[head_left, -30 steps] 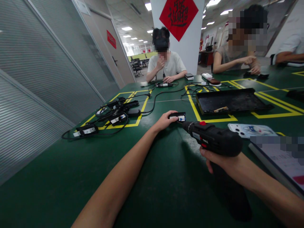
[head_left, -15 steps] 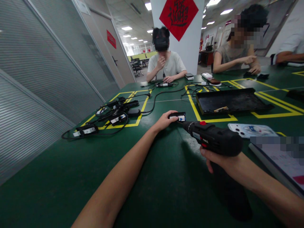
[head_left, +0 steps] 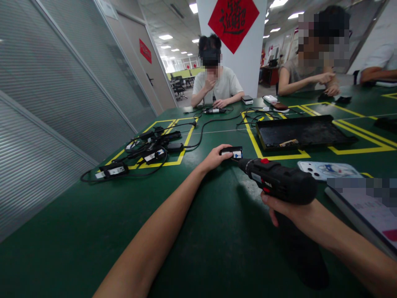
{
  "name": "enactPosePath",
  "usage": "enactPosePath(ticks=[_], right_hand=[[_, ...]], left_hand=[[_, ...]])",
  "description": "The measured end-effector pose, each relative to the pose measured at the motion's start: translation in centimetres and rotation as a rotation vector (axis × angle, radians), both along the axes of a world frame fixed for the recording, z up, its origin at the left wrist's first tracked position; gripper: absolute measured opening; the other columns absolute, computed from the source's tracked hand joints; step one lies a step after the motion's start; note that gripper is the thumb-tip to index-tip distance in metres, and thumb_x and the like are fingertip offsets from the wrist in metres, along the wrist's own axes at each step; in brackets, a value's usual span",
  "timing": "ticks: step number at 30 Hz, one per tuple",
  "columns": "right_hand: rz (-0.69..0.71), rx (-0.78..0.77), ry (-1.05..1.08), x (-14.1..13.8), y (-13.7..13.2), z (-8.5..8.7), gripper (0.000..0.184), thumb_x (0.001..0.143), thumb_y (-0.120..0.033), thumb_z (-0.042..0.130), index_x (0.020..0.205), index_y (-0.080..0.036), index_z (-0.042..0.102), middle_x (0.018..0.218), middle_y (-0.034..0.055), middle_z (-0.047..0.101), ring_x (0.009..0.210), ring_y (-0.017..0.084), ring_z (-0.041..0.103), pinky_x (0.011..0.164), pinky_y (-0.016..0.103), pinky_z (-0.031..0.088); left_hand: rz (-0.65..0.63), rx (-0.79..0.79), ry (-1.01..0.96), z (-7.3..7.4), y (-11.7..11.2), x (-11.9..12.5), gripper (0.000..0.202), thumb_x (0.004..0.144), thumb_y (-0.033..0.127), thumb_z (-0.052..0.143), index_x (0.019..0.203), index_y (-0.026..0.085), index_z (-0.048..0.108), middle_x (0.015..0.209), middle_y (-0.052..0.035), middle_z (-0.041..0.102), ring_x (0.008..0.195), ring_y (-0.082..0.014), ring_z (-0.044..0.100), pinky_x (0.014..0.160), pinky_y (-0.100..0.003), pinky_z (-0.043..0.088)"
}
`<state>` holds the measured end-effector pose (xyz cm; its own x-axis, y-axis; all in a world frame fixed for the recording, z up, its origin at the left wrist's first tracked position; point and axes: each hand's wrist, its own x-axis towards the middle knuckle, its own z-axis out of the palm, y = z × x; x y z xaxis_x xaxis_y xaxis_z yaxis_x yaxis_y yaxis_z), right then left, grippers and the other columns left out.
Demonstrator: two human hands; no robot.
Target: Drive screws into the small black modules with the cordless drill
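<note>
My left hand [head_left: 217, 158] grips a small black casing [head_left: 237, 149] on the green table [head_left: 192, 231], thumb across its front. White and blue parts show inside the casing, though they are too small to name. Wrapped round the handle of a black and red cordless drill [head_left: 276, 180] is my right hand [head_left: 288, 209]. The drill points left and away from me, its bit close to the casing's near side. Whether the tip touches the casing I cannot tell.
Left, black adapters and cables [head_left: 155, 147] lie piled within yellow tape. A black tray [head_left: 297, 134] sits to the right, with a patterned phone [head_left: 330, 170] and a thick book [head_left: 366, 215] nearer me. One person [head_left: 217, 85] sits opposite, another person [head_left: 305, 74] at the right.
</note>
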<state>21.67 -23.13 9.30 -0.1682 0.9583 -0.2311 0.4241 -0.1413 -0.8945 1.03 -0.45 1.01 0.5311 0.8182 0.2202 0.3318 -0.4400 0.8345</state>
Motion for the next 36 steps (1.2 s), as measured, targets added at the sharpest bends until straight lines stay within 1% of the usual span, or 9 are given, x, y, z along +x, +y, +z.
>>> enactPosePath(ticks=[3, 7, 10, 15, 19, 22, 27, 33, 36], right_hand=[[-0.004, -0.009, 0.011, -0.02, 0.13, -0.07, 0.056, 0.087, -0.038, 0.049, 0.139, -0.027, 0.031, 0.069, 0.0, 0.066, 0.06, 0.019, 0.063, 0.062, 0.034, 0.05], [-0.008, -0.003, -0.004, -0.16, 0.22, -0.06, 0.06, 0.087, -0.038, 0.05, 0.141, -0.024, 0.028, 0.063, -0.0014, 0.065, 0.058, 0.019, 0.062, 0.063, 0.034, 0.049], [-0.006, -0.019, -0.011, -0.2, 0.17, -0.1, 0.056, 0.088, -0.038, 0.049, 0.139, -0.022, 0.032, 0.06, -0.0014, 0.064, 0.059, 0.019, 0.062, 0.064, 0.034, 0.048], [-0.008, 0.007, 0.002, -0.09, 0.07, -0.26, 0.054, 0.087, -0.037, 0.05, 0.137, -0.022, 0.037, 0.058, -0.0016, 0.064, 0.057, 0.019, 0.062, 0.061, 0.032, 0.048], [-0.01, 0.027, 0.009, 0.0, 0.11, -0.31, 0.053, 0.087, -0.037, 0.05, 0.137, -0.023, 0.039, 0.062, -0.0008, 0.066, 0.058, 0.019, 0.063, 0.062, 0.032, 0.049], [-0.009, 0.015, 0.006, 0.04, 0.14, -0.33, 0.053, 0.087, -0.037, 0.05, 0.136, -0.023, 0.039, 0.063, -0.0012, 0.066, 0.058, 0.019, 0.063, 0.062, 0.033, 0.049], [-0.011, -0.011, -0.014, 0.03, 0.06, -0.27, 0.047, 0.087, -0.039, 0.049, 0.13, -0.021, 0.046, 0.06, -0.0001, 0.065, 0.059, 0.019, 0.063, 0.064, 0.034, 0.048], [-0.013, 0.006, -0.003, -0.08, 0.19, -0.22, 0.052, 0.087, -0.039, 0.049, 0.136, -0.022, 0.038, 0.065, 0.0005, 0.065, 0.06, 0.019, 0.062, 0.063, 0.034, 0.049], [-0.004, 0.002, 0.004, -0.13, 0.32, -0.3, 0.056, 0.088, -0.038, 0.048, 0.139, -0.022, 0.033, 0.063, 0.0001, 0.065, 0.059, 0.019, 0.061, 0.063, 0.034, 0.049]], left_hand=[[-0.002, 0.004, -0.004, -0.03, 0.03, -0.03, 0.048, 0.078, 0.038, 0.057, 0.12, 0.015, 0.052, 0.118, -0.0088, 0.059, 0.102, -0.0201, 0.057, 0.091, -0.034, 0.044], [-0.007, 0.003, -0.007, -0.05, 0.07, -0.04, 0.048, 0.078, 0.038, 0.057, 0.12, 0.015, 0.052, 0.118, -0.0089, 0.059, 0.101, -0.0203, 0.057, 0.09, -0.033, 0.044], [0.003, -0.003, 0.013, 0.06, 0.0, 0.01, 0.048, 0.079, 0.037, 0.057, 0.121, 0.014, 0.052, 0.118, -0.0088, 0.059, 0.101, -0.0201, 0.057, 0.09, -0.033, 0.044], [0.004, -0.005, 0.013, 0.25, -0.12, 0.06, 0.048, 0.079, 0.036, 0.057, 0.121, 0.014, 0.051, 0.119, -0.0088, 0.059, 0.101, -0.0195, 0.056, 0.09, -0.032, 0.044], [-0.002, -0.004, -0.001, 0.12, -0.07, 0.04, 0.048, 0.079, 0.038, 0.057, 0.12, 0.014, 0.052, 0.118, -0.0087, 0.059, 0.101, -0.0199, 0.056, 0.089, -0.032, 0.044], [-0.01, -0.003, -0.018, -0.02, 0.02, -0.02, 0.05, 0.078, 0.039, 0.059, 0.12, 0.014, 0.053, 0.117, -0.0086, 0.059, 0.101, -0.0205, 0.056, 0.088, -0.032, 0.044], [-0.009, 0.003, -0.018, 0.04, -0.03, -0.06, 0.049, 0.078, 0.04, 0.058, 0.12, 0.015, 0.053, 0.118, -0.008, 0.059, 0.101, -0.0208, 0.056, 0.087, -0.032, 0.044], [0.001, 0.001, 0.003, 0.31, -0.3, 0.04, 0.048, 0.078, 0.038, 0.057, 0.12, 0.014, 0.053, 0.118, -0.0083, 0.059, 0.101, -0.0208, 0.056, 0.088, -0.032, 0.044], [0.0, -0.003, 0.007, 0.27, -0.27, 0.06, 0.049, 0.079, 0.037, 0.057, 0.121, 0.014, 0.052, 0.118, -0.0089, 0.059, 0.1, -0.0206, 0.056, 0.088, -0.032, 0.045]])
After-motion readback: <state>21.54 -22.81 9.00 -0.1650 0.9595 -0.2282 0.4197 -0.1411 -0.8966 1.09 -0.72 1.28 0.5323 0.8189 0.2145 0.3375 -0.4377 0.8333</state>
